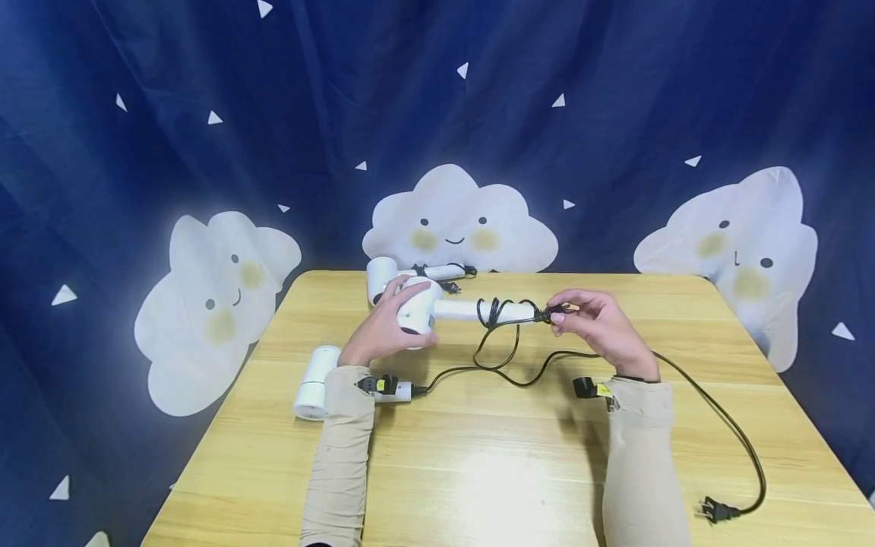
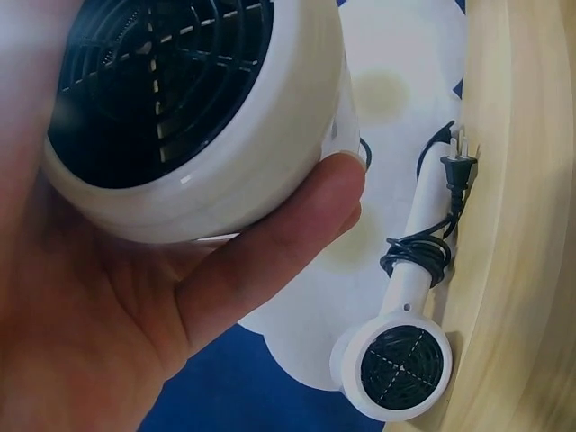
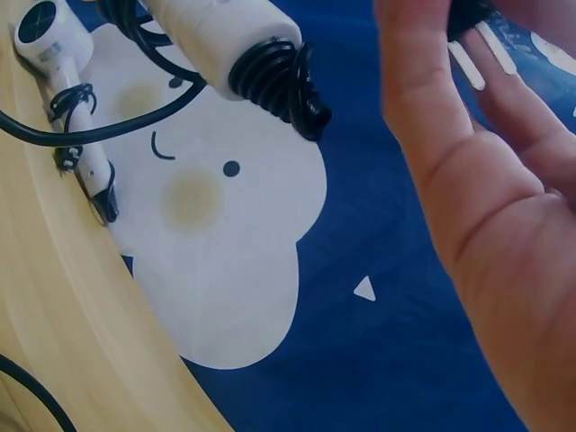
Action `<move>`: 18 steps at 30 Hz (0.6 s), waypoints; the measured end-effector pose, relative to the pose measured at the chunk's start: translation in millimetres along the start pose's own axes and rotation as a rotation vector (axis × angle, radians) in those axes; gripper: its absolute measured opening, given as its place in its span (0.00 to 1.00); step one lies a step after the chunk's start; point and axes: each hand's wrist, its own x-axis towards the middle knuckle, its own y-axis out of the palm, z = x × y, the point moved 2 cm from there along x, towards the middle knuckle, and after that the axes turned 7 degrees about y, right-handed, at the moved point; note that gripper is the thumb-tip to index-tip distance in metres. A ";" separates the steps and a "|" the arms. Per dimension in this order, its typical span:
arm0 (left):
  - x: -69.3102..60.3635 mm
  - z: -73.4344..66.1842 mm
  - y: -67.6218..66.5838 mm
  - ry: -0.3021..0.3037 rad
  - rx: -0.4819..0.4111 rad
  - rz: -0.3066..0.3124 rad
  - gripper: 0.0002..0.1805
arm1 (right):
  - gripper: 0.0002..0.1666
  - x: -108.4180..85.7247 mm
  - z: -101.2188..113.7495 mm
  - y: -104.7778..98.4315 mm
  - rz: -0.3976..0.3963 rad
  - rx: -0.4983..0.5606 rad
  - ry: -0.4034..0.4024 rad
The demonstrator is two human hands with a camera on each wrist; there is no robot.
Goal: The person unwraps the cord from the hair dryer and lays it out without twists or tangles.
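My left hand (image 1: 383,327) grips the round head of a white hair dryer (image 1: 456,310), which is held above the table with its handle pointing right. In the left wrist view its dark grille (image 2: 162,81) faces the camera. A black cord (image 1: 494,313) is looped round the handle. Past the handle's end, my right hand (image 1: 604,330) pinches the cord's black plug (image 3: 468,16) between thumb and fingers; its two prongs show in the right wrist view. Behind the held dryer lies a second white hair dryer (image 1: 381,279), its cord wrapped round its handle.
A third white hair dryer (image 1: 317,380) lies at the left, partly hidden by my left wrist. Its loose black cord (image 1: 734,425) runs across the wooden table (image 1: 478,471) under my right arm to a plug (image 1: 719,510) at front right. A blue cloud-patterned curtain (image 1: 410,91) hangs behind.
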 end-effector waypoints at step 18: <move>-0.4 4.3 -5.1 0.016 -0.011 -0.034 0.54 | 0.11 -5.6 -14.5 -17.4 0.126 0.000 0.180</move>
